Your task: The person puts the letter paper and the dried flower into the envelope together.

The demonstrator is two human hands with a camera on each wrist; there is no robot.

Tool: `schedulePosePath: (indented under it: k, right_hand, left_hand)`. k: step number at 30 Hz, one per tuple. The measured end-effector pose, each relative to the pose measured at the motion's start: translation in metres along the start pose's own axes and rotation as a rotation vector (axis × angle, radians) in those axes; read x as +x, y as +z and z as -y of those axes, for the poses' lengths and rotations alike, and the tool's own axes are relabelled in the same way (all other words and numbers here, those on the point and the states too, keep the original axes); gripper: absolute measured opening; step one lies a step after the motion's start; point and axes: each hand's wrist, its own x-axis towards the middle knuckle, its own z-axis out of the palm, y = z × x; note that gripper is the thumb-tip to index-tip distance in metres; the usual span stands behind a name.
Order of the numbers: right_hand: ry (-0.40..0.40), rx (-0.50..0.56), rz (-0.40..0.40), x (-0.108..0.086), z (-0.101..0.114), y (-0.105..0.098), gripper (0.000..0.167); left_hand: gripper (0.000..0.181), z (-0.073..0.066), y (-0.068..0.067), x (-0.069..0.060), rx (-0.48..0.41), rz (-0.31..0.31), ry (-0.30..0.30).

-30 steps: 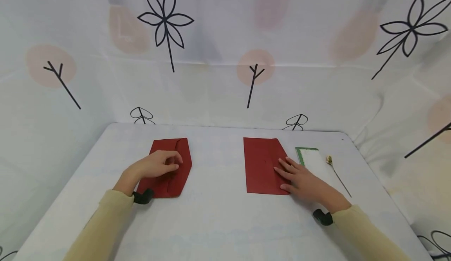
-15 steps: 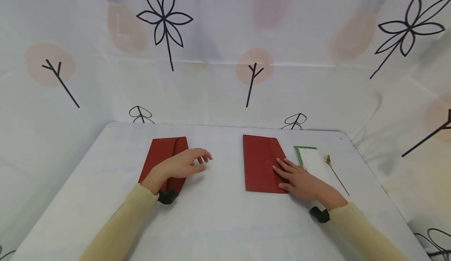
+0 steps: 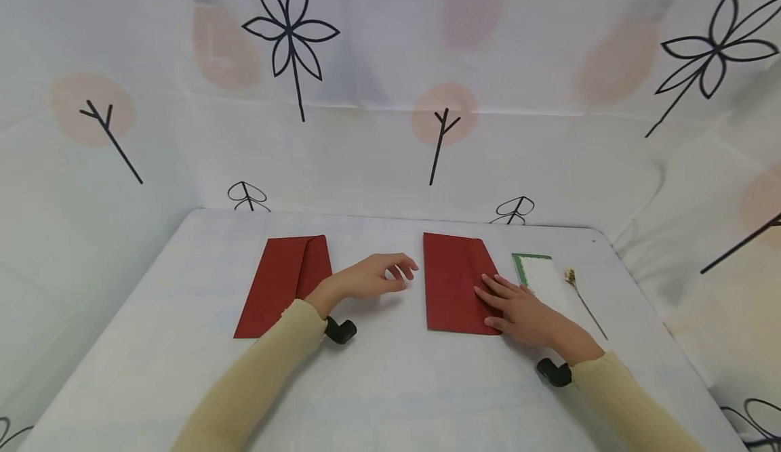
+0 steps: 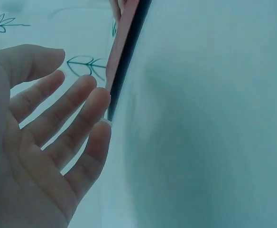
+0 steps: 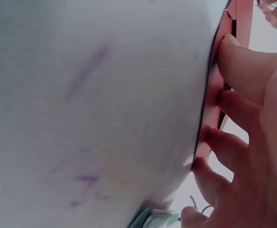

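Two red envelopes lie on the white table. My right hand point(image 3: 525, 316) rests on the right-hand envelope point(image 3: 448, 286), its fingers spread over the flap side; in the right wrist view the fingertips touch the envelope point(image 5: 213, 102). Between the two envelopes hovers my left hand point(image 3: 372, 276), holding nothing, fingers loosely bent and just short of the right envelope's left edge. The left wrist view has the left hand point(image 4: 43, 123) with its palm bare. Behind the left forearm, the left-hand envelope point(image 3: 271, 289) is partly covered.
Right of the right hand lie a white card with a green border point(image 3: 539, 277) and a dried flower on a thin stem point(image 3: 587, 306). A white cloth printed with plants point(image 3: 366, 154) hangs behind the table point(image 3: 390, 398).
My left hand has moved right, from over the left envelope to the gap beside the right one. The right hand stays on its envelope.
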Motion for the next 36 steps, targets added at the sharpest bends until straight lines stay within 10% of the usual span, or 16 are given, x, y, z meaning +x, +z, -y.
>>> schedulePosePath:
  k: [16,36]
  right_hand:
    - [0.028,0.004,0.051,0.006,0.005,-0.005,0.062]
    - [0.02,-0.034,0.049,0.009,0.002,-0.009,0.063]
  left_hand:
    - [0.028,-0.017,0.027,0.06,0.092,0.068,-0.019]
    - [0.041,-0.02,0.041,0.095,0.199,0.061,-0.138]
